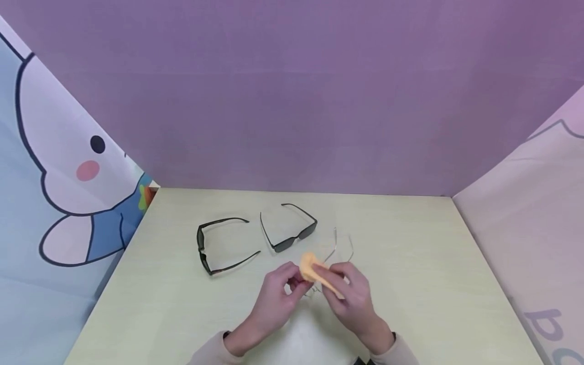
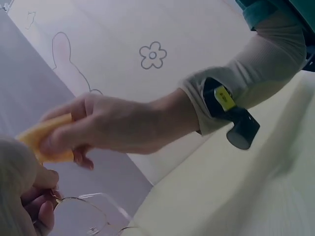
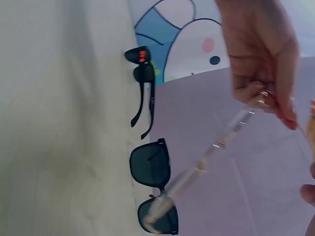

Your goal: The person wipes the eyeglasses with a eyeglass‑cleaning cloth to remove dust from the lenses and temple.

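My left hand pinches a pair of thin-framed clear eyeglasses at one end of the frame. In the head view their slender temples point away from me, and the hands cover part of the front. A small orange cloth is held between the thumb and fingers of my right hand. It sits right beside the left fingertips, above the glasses. The right wrist view shows the clear glasses hanging at a slant from the left hand, slightly blurred.
Two pairs of dark sunglasses lie on the pale table beyond my left hand. One black pair is at the left with temples pointing right; the other sunglasses lie nearer the middle. A purple backdrop rises behind the table's far edge.
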Motion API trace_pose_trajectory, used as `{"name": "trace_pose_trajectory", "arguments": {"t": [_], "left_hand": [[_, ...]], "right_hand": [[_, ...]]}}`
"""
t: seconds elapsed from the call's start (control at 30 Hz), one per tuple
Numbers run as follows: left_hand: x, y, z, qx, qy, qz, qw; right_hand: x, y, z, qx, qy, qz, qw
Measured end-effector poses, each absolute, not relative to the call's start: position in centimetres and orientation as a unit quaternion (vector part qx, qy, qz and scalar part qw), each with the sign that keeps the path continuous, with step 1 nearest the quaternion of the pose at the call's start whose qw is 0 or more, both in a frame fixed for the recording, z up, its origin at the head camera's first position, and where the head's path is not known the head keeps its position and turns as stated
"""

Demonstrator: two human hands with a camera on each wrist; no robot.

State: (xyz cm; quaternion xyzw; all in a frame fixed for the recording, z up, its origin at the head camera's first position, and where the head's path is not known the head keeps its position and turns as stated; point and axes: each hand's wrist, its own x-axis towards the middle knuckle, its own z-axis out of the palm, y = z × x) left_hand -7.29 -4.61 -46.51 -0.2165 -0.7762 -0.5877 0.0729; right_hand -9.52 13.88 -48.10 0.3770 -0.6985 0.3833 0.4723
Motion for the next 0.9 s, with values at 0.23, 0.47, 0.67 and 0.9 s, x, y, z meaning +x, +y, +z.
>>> {"name": "trace_pose_trajectory", "arguments": {"t": [0.23,0.47,0.67,0.9], "left_hand": [[-7.1,-4.4,-46.2,-0.221,-0.782,-0.578,0.072],[-6.8,-4.8,-46.4,-0.217,-0.789,-0.569,0.076],[-7.0,-5.0,-46.6,-0.216,-0.790,-0.568,0.087],[-7.0,-5.1,-46.7,-0.230,-0.791,-0.559,0.093]], "right_hand": [[-10.4,14.9,-47.9,0.336,-0.738,0.374,0.450],[-11.1,16.2,-47.3,0.297,-0.751,0.445,0.387],[-10.8,15.5,-48.0,0.423,-0.709,0.444,0.349],[-11.4,16.1,-47.4,0.294,-0.743,0.478,0.365]]}}
